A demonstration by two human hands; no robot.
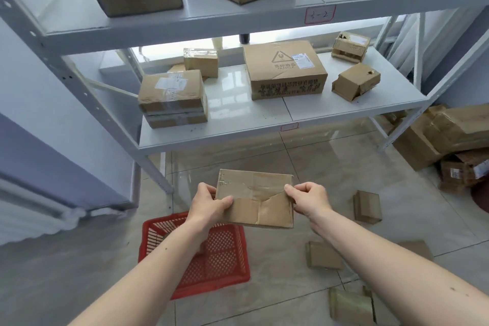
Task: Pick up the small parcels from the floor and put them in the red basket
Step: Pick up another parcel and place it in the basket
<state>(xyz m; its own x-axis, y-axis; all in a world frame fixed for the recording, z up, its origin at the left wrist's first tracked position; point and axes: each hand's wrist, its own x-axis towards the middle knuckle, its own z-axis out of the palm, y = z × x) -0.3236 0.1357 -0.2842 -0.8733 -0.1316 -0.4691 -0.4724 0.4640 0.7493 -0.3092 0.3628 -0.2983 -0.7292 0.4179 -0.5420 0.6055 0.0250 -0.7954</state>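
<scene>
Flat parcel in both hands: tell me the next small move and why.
Probably lower it a little toward you and release it into the red basket. The left hand and right hand grip the flat parcel by its ends above the basket's far edge, and the visible basket floor looks empty.

Count: one red basket (194,254), one held parcel (255,198), three small parcels on the floor (367,206) (323,255) (352,306), five boxes on the lower shelf (264,116).

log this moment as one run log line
left hand: grips parcel | right hand: grips parcel | position: above red basket | basket: no parcels seen
</scene>
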